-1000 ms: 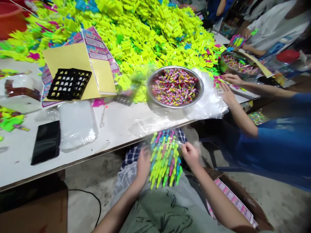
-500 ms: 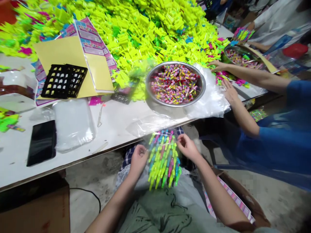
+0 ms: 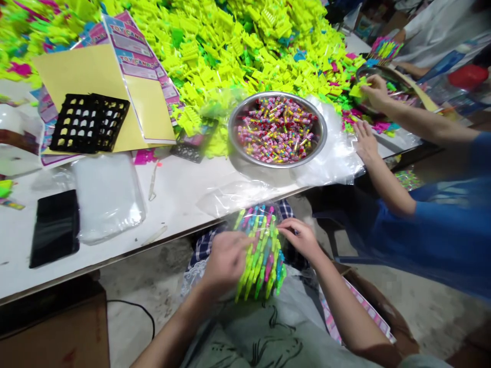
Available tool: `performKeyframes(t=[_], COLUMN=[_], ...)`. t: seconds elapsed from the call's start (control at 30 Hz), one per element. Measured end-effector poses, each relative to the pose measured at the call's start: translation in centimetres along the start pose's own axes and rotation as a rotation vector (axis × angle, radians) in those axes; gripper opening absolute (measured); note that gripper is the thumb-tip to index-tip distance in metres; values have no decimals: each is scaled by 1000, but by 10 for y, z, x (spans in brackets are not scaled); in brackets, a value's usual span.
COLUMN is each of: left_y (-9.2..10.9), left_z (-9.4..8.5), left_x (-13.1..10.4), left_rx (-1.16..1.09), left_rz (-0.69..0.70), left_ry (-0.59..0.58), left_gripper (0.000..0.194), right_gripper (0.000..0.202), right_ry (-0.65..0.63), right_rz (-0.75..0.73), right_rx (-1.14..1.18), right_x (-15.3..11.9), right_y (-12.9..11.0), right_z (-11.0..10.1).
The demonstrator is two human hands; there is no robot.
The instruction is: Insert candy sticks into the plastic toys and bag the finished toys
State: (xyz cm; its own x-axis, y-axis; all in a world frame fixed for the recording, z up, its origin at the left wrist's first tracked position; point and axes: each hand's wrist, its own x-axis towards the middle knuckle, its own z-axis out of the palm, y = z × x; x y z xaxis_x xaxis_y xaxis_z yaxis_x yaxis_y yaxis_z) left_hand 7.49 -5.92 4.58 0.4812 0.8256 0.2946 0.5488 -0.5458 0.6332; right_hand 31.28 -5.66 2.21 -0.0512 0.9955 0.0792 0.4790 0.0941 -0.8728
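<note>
A clear plastic bag of small yellow, green, pink and blue plastic toys rests on my lap, below the table's edge. My right hand pinches the upper right edge of the bag between thumb and fingers. Over the bag's left side is my left hand, smeared by motion, its fingers reaching across the toys. Whether those fingers grip any plastic cannot be made out. Just beyond, on the table, a steel bowl holds many small wrapped candies.
Yellow plastic toys are heaped along the back. To the left lie a phone, a stack of clear bags, black grids and printed cards. At right, a co-worker's hand lies by the clear plastic sheets.
My left hand has moved right, from the bag's left edge to over the toys. My right hand stays at the right edge. The co-worker's far hand has moved right, towards another bowl.
</note>
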Motion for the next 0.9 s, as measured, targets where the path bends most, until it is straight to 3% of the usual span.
performKeyframes(t=[0.07,0.13,0.23,0.37,0.53,0.63,0.7,0.77,0.83,0.9], left_y=[19,32,35,27,27,22,11,-7,-25,-40], left_z=[6,16,33,47,52,37,23,9,3,5], left_x=[12,22,27,22,16,6,-5,-18,-32,-45], left_rx=[25,55,116,142,109,79,87,98,80,36], left_rz=[186,253,233,260,274,181,38,-115,-227,-281], left_ry=[-185,-261,-285,-280,-169,56,225,312,260,130], left_gripper=[35,34,34,37,32,21,14,11,10,12], right_gripper=[12,10,8,8,7,11,14,16,15,14], right_ry=[-6,-22,-19,97,194,164,108,59,9,-53], right_rz=[-11,-11,17,56,-147,-269,-305,-320,-324,-325], right_rx=[8,14,8,-49,-131,-158,-165,-168,-175,-186], right_x=[0,1,4,6,-4,-14,-19,-23,-27,-30], right_y=[-1,-1,-1,-6,-17,-20,-22,-24,-27,-31], right_z=[-1,-3,-4,0,2,-4,-8,-12,-14,-14])
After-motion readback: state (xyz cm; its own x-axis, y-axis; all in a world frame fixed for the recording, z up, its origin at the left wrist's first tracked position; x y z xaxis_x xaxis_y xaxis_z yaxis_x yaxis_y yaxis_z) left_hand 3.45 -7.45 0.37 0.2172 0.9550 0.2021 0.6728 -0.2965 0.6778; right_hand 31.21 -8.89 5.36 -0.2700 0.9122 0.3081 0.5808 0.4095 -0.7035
